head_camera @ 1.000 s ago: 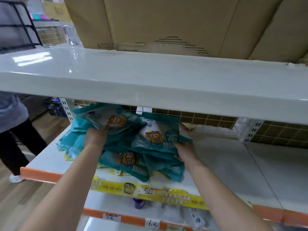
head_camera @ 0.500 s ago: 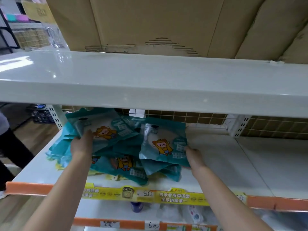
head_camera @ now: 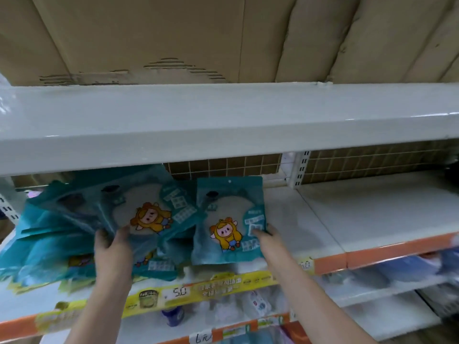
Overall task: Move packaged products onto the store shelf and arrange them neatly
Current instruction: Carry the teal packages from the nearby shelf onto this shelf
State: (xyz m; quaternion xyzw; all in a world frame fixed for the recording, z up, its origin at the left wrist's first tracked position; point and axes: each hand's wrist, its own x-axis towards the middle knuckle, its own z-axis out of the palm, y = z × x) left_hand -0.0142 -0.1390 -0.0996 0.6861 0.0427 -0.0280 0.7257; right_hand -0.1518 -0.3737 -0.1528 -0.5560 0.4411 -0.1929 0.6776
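Your left hand grips the lower edge of a fanned bunch of teal packets, thumb on the front of the top one with the yellow cartoon figure. The bunch is tilted and leans over more teal packets piled on the left end of the white shelf. Your right hand pinches the right edge of 1 separate teal packet, upright, just beside the bunch, its bottom edge at the shelf front. A yellow price strip reading 5.0 runs below. Cardboard boxes sit on the upper shelf.
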